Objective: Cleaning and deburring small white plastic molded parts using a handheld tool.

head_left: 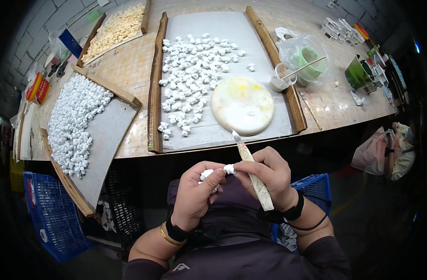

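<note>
My left hand (pixel 191 191) is closed around several small white knobbly pieces (pixel 208 175). Another white piece (pixel 230 169) sits between the fingertips of both hands, above my lap. My right hand (pixel 276 179) is closed and holds a paintbrush (pixel 259 186) whose thick handle is wrapped in pale, stained tape. The brush points away from me, its tip near the front edge of a round whitish disc (pixel 244 112) smeared with yellow. Beside the disc, many more of the white pieces (pixel 190 77) lie spread on a grey board (pixel 213 133).
Wooden strips (pixel 156 93) border the board. At left, a second tray (pixel 108 135) carries a dense heap of white pieces; cream-coloured pieces (pixel 115 30) lie behind it. A stick leans in a small plastic cup (pixel 282 81) near a green bowl (pixel 312 60). Blue crates (pixel 52 224) stand below the table.
</note>
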{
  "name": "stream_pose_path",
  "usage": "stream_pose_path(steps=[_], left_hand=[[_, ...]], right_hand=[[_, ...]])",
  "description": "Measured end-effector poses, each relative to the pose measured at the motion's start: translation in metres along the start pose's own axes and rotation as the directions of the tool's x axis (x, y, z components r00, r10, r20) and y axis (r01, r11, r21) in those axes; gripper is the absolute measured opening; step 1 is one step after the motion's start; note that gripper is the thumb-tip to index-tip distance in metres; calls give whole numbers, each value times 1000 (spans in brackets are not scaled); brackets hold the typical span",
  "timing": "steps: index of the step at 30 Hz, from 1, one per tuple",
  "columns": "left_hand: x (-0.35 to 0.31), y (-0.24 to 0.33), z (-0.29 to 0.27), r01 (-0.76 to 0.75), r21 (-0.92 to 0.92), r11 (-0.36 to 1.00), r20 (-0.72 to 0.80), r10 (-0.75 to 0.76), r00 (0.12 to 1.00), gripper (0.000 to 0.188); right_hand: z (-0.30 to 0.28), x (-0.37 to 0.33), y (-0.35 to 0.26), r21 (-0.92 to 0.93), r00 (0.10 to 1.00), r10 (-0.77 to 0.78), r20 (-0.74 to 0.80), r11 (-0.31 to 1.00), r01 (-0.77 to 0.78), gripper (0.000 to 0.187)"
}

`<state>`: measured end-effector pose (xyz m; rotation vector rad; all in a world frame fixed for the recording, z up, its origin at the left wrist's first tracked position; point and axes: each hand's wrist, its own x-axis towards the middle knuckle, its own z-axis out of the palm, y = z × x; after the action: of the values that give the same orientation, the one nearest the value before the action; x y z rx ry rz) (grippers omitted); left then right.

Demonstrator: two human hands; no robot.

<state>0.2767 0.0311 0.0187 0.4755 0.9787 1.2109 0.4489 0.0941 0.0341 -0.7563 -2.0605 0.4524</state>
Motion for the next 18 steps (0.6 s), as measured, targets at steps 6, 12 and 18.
stream_pose_path(steps=[6, 12, 18], left_hand=[[-1, 1, 0, 20, -40, 999, 17, -20, 1000, 14], [-5, 5, 1, 22, -32, 999, 7, -22, 1000, 15], [-9, 10, -2, 20, -112, 994, 8, -19, 1000, 19]], right_hand=[[-2, -2, 0, 160, 984, 172, 44, 971, -177, 27], [-3, -3, 3, 288, 962, 250, 111, 918, -272, 23], [-7, 0, 4, 580, 839, 504, 205, 628, -519, 14]])
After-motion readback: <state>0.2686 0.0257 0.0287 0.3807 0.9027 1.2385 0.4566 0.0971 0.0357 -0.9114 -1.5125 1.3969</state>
